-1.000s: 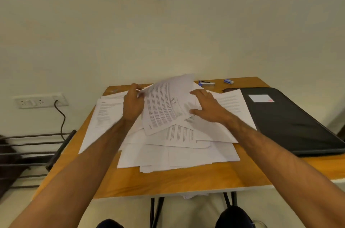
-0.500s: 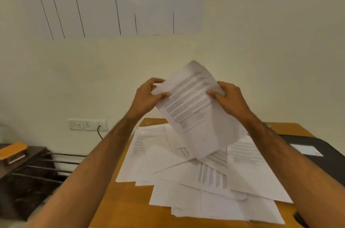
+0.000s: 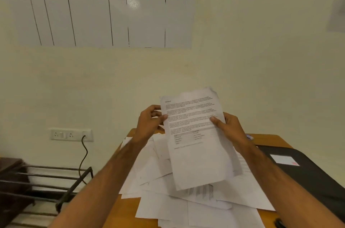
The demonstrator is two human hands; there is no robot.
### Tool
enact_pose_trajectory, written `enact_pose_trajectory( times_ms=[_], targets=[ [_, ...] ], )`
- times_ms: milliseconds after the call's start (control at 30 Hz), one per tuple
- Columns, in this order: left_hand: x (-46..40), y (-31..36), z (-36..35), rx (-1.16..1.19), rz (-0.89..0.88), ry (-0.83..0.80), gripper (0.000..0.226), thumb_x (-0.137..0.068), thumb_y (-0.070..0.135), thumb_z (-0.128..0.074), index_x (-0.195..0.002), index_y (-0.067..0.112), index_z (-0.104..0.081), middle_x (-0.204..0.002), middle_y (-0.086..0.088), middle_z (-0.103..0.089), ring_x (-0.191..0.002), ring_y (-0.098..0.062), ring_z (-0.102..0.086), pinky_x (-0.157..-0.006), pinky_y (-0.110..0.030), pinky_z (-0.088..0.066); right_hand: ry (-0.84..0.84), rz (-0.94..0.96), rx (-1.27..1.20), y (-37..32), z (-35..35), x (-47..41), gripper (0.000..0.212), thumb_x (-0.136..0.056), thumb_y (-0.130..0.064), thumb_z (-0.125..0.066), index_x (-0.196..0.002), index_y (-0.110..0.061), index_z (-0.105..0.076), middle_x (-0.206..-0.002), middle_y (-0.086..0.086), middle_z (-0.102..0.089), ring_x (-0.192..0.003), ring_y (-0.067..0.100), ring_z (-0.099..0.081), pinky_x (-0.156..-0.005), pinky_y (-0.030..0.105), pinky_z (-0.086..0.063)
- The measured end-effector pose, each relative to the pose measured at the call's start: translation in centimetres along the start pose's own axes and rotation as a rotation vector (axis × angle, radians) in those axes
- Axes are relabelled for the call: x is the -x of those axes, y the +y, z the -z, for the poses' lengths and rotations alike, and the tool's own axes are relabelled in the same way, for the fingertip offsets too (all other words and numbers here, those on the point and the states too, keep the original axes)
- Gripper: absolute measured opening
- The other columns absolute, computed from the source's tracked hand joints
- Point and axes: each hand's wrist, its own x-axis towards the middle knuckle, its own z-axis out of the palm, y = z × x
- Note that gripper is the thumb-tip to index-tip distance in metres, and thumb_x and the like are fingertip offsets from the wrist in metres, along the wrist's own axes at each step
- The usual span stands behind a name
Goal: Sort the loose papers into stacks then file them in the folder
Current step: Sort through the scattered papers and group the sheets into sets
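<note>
A printed sheet of paper (image 3: 196, 140) is held upright above the desk, text facing me. My left hand (image 3: 149, 125) grips its left edge and my right hand (image 3: 229, 129) grips its right edge, thumbs on the front. Below it lies a loose pile of white papers (image 3: 186, 207) spread over the wooden desk (image 3: 123, 212). The black folder (image 3: 313, 175), shut and with a white label, lies on the desk to the right of the pile.
A wall socket (image 3: 71, 134) with a dark cable is on the left wall. A dark metal rack (image 3: 46, 184) stands left of the desk. A whiteboard sheet with ruled lines (image 3: 97, 5) hangs on the wall above. A small blue object (image 3: 249, 137) peeks out behind my right wrist.
Both hands have lifted one sheet off the pile and turned it upright to face me. My view has tilted up toward the wall.
</note>
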Motion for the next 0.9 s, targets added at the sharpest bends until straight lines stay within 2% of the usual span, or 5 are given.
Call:
enact_pose_trajectory(
  times_ms=[167, 433, 567, 667, 900],
  targets=[
    [1.4, -5.7, 0.5, -0.33, 0.076, -0.064, 0.016, -0.098, 0.017, -0.056, -0.109, 0.014, -0.067, -0.099, -0.005, -0.075, -0.085, -0.021, -0.072, -0.068, -0.034, -0.054, 0.031, -0.277, 0.738, 7.4, 6.3, -0.7, 0.04, -0.097, -0.019, -0.057, -0.136, -0.014, -0.059, -0.136, 0.015, -0.061, -0.123, 0.036, -0.058, -0.101, 0.048, -0.049],
    [3.6, -15.2, 1.3, -1.064, 0.158, -0.442, 0.045, -0.094, 0.049, -0.058, -0.133, 0.028, -0.051, -0.15, 0.002, -0.043, -0.136, -0.022, -0.042, -0.111, -0.046, -0.033, -0.047, -0.361, 1.308, 11.4, 5.7, 2.7, 0.071, -0.09, -0.018, -0.067, -0.15, -0.011, -0.03, -0.149, 0.016, -0.041, -0.135, 0.036, -0.045, -0.105, 0.049, -0.043],
    [4.0, -16.4, -0.3, -1.241, 0.128, -0.621, 0.065, -0.095, 0.062, -0.044, -0.15, 0.027, -0.034, -0.161, 0.001, -0.028, -0.143, -0.024, -0.033, -0.114, -0.049, -0.028, -0.323, -0.084, 1.171, 11.2, 0.9, 2.8, 0.074, -0.095, -0.035, -0.064, -0.158, -0.024, -0.026, -0.164, 0.005, -0.028, -0.149, 0.027, -0.028, -0.119, 0.047, -0.027],
    [4.2, -16.5, -0.7, -1.395, -0.013, -0.64, 0.065, -0.095, 0.069, -0.033, -0.147, 0.03, -0.036, -0.15, 0.001, -0.042, -0.132, -0.022, -0.044, -0.108, -0.042, -0.035, -0.682, -0.17, 1.129, 12.0, -1.6, 3.4, 0.07, -0.101, -0.055, -0.047, -0.16, -0.025, -0.023, -0.167, 0.001, -0.021, -0.152, 0.024, -0.023, -0.122, 0.044, -0.021],
    [2.4, -15.4, -1.1, -1.25, -0.172, -0.56, 0.037, -0.099, 0.048, -0.047, -0.132, 0.031, -0.052, -0.136, 0.005, -0.055, -0.118, -0.014, -0.054, -0.1, -0.031, -0.04, -0.582, -0.137, 1.322, 13.5, -1.4, 3.5, 0.058, -0.102, -0.059, -0.037, -0.148, -0.023, -0.042, -0.152, 0.006, -0.04, -0.139, 0.026, -0.039, -0.115, 0.05, -0.031]
  ],
)
